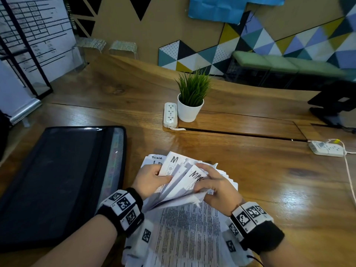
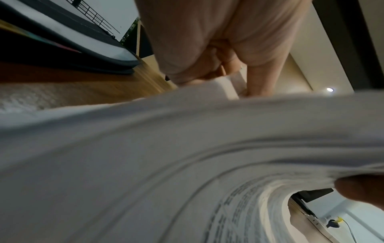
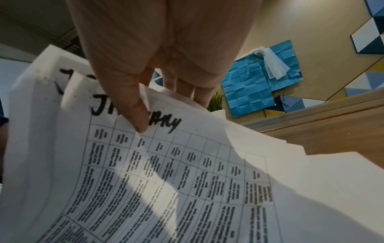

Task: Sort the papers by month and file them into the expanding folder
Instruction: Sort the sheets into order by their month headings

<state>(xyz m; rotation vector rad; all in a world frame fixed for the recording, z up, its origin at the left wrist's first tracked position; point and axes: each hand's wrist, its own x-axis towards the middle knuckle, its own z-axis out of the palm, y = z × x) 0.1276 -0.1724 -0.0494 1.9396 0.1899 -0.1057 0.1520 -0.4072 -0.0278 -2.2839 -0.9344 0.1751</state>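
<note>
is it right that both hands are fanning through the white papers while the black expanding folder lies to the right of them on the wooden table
Not quite: the black expanding folder lies to the left of the white papers, as the head view shows. The rest holds: left hand and right hand fan them over the wooden table.
</note>
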